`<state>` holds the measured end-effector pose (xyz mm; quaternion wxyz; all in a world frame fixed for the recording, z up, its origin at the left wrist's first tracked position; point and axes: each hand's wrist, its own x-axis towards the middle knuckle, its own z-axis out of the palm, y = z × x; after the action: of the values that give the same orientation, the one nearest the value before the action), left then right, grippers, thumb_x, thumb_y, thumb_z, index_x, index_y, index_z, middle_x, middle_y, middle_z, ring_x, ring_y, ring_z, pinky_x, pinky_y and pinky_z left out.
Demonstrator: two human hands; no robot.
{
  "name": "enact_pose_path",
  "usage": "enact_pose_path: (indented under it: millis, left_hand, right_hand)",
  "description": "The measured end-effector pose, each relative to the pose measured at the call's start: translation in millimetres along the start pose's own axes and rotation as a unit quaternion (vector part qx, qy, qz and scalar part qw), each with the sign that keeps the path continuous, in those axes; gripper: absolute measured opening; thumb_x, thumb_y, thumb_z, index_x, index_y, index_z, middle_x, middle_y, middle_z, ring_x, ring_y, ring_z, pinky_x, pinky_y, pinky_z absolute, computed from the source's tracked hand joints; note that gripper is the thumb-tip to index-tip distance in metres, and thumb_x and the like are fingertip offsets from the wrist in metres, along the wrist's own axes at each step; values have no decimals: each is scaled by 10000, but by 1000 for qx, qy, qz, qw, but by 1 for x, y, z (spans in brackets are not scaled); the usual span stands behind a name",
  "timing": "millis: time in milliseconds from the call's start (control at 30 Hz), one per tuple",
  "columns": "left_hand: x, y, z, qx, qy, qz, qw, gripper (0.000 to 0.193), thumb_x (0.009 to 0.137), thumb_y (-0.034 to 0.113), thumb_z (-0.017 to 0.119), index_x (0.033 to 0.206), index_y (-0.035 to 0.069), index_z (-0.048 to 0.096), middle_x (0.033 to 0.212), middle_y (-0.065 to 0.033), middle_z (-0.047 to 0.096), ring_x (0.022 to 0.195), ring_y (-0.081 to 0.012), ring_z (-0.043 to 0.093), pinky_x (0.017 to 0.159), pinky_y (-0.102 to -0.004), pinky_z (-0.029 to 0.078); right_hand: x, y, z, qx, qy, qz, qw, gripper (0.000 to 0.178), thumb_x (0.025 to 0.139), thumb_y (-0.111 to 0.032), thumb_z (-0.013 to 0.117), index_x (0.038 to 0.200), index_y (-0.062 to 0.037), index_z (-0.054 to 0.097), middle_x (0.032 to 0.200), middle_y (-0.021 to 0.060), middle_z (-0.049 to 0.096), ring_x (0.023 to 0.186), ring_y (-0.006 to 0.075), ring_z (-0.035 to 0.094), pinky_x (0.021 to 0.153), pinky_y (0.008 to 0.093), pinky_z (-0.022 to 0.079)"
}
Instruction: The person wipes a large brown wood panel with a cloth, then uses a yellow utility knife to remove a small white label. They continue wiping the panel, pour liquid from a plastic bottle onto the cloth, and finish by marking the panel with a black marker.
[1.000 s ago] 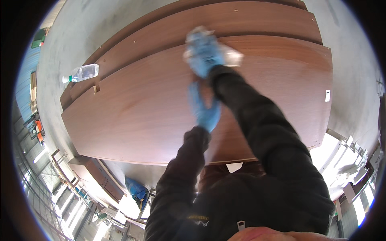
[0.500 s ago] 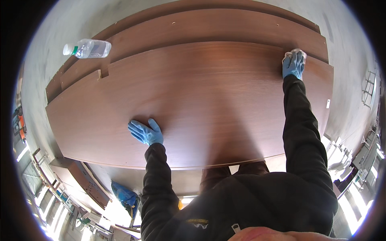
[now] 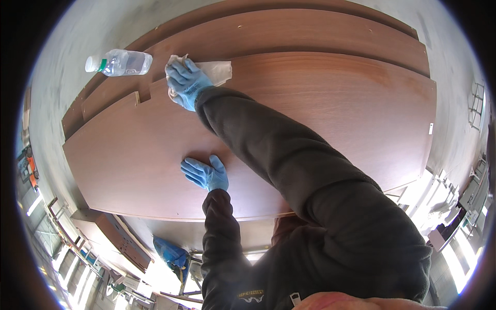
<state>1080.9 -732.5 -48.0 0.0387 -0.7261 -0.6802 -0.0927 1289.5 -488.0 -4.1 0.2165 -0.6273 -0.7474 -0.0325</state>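
Our right hand point(image 3: 187, 81) clutching white cloth point(image 3: 214, 71) on the brown panel point(image 3: 320, 103) beside the bottle point(image 3: 120, 62), our left hand point(image 3: 205, 174) spread flat mid-panel, holding nothing

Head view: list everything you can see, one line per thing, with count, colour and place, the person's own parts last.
wooden panel: one, reddish brown, large, flat, filling the middle of the view
further panels: at least two, brown, stacked behind the big one at the top
cloth: one, white, on the panel's upper left, under the right hand
plastic bottle: one, clear with a green band and a white cap, lying on its side at the upper left
floor: grey, around the panels
blue object: one, below the panel's near edge, too unclear to name
left hand: blue glove, flat on the panel
right hand: blue glove, pressing on the cloth
sleeves: two, dark
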Motion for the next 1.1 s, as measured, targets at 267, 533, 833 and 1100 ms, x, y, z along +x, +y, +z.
enact_pose_path:
  millis: [267, 533, 833, 1100]
  left_hand:
    - [1, 0, -2, 41, -21, -7, 999, 990, 1057, 610, 546, 1672, -94, 221, 1707, -371, 279, 1572, -581, 279, 1262, -694, 257]
    - [-2, 4, -2, 34, -46, -33, 998, 1027, 1060, 665, 501, 1685, -91, 197, 1722, -360, 257, 1578, -583, 273, 1267, -690, 258]
    - [-3, -4, 2, 38, -54, -31, 997, 1021, 1057, 655, 513, 1684, -85, 193, 1726, -352, 253, 1576, -588, 267, 1269, -695, 239]
    - [-2, 9, -12, -31, -88, -63, 994, 1052, 1037, 629, 561, 1706, -60, 132, 1745, -380, 165, 1611, -581, 167, 1296, -687, 154]
  right_hand:
    - [-73, 126, -105, 99, -194, 80, 973, 392, 843, -270, 704, 1151, -34, 647, 1328, 200, 571, 1249, 375, 578, 1079, 488, 455]
    - [-60, 79, -68, -45, -74, 27, 996, 630, 871, -480, 713, 1311, -31, 663, 1427, 193, 544, 1377, 412, 481, 1146, 541, 390]
    - [58, -71, 52, 41, 18, -72, 996, 625, 893, -531, 650, 1286, -52, 739, 1509, 114, 562, 1488, 306, 440, 1225, 496, 322]
    - [-38, 78, -27, 90, 36, -122, 988, 657, 903, -366, 729, 1443, -21, 585, 1516, 168, 568, 1466, 380, 495, 1206, 529, 394]
